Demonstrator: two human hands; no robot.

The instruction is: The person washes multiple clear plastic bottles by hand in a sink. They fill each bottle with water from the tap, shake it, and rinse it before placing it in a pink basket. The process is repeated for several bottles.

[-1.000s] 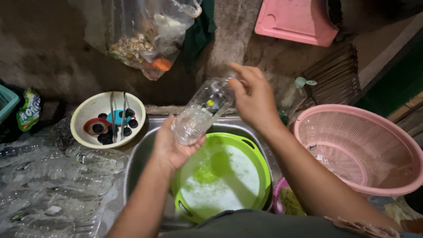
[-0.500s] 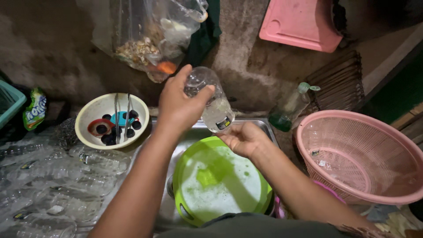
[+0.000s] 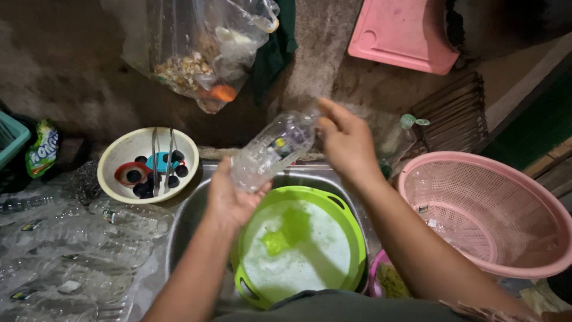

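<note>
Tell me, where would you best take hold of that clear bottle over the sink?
At its two ends, as the hands have it. The bottle lies tilted, base low on the left, top high on the right. The left hand cups the base from below; the right hand takes the top end from the right. The round, probably wet middle looks likelier to slip, above the green basin.

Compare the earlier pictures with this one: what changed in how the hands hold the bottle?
The clear plastic bottle swung back to a slant: left hand now cups its lower end, right hand its upper end. Green basin, pink basket and white bowl stayed put.
</note>
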